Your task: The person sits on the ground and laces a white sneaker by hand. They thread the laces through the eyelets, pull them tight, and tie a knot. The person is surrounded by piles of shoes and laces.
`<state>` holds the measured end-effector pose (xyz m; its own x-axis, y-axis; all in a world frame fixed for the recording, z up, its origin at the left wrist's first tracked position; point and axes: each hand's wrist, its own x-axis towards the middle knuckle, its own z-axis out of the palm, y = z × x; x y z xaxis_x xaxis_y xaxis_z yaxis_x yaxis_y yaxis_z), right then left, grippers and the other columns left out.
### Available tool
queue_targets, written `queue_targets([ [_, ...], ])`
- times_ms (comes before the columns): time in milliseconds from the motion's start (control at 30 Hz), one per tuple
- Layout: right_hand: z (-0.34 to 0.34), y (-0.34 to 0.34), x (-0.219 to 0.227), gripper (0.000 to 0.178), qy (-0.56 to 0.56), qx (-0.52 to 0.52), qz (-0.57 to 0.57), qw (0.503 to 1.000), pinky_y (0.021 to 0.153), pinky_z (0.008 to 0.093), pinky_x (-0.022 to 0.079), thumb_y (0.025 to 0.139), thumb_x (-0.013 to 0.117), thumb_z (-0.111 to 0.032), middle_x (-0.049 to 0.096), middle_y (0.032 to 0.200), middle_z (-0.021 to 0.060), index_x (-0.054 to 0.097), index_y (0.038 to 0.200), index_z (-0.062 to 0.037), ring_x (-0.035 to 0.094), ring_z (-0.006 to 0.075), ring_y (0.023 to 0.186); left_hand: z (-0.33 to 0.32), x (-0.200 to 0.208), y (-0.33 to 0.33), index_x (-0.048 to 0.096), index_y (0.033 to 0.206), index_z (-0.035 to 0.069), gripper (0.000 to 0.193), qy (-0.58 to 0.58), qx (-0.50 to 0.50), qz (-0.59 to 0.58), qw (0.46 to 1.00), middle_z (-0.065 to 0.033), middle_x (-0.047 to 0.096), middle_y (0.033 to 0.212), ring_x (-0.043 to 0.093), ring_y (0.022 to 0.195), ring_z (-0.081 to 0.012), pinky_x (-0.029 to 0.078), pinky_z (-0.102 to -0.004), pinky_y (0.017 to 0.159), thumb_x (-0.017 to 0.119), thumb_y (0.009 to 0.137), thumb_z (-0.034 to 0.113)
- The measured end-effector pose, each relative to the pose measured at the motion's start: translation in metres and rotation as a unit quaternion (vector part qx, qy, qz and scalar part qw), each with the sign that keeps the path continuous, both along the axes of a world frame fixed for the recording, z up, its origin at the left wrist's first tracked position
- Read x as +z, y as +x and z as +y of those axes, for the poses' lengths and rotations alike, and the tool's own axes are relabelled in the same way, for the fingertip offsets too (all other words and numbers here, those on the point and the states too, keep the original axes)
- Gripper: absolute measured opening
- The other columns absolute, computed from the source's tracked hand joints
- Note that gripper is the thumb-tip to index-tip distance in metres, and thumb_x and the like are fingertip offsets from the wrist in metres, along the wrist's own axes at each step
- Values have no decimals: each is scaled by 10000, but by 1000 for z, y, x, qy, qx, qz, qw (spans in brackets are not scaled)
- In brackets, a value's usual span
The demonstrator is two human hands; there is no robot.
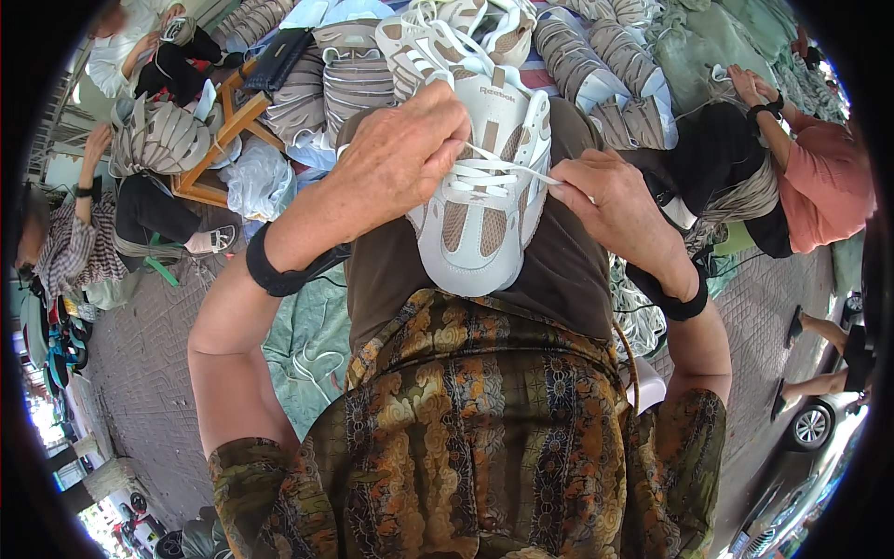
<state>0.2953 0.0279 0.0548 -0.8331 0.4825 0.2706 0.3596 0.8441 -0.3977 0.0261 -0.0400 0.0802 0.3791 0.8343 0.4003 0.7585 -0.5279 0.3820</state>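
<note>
A white and tan sneaker (473,256) rests on my lap, its toe pointing toward me and its tongue standing up at the far end. White shoelace (489,175) crosses the lower eyelets. My left hand (400,144) is closed in a pinch at the shoe's left side, with a lace end running from its fingers. On the other side, my right hand (615,196) pinches the lace's other end between thumb and forefinger. The lace between my right hand and the shoe is drawn straight. Both wrists wear black bands.
Rows of stacked shoe uppers (358,84) and more sneakers (433,47) lie just beyond my lap. A wooden stool frame (219,140) stands at left. Loose white laces (638,312) hang by my right side. Other people sit left and right, some handling shoe pieces.
</note>
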Motion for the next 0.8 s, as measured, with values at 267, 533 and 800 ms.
queue_targets([
  [267,-2,-6,-5,165,123,-87,55,987,730,390,479,835,627,-18,626,827,128,618,1000,-31,611,311,780,-5,6,3,533,995,44,105,-26,16,35,999,-130,535,870,571,719,-328,469,-404,643,551,892,39],
  [533,-29,-20,0,170,-30,-15,159,987,633,391,513,853,639,-67,649,835,130,639,1024,-58,632,342,715,-9,9,14,577,961,62,129,77,30,-33,996,-82,578,819,591,629,-242,482,-349,559,608,847,11],
  [800,-26,-40,-17,189,-24,-11,111,993,617,399,527,891,603,-79,664,797,150,565,1075,-59,662,333,710,-36,-18,12,620,1013,45,190,-90,22,-113,989,-47,563,724,522,593,-115,432,-259,540,647,833,-11],
])
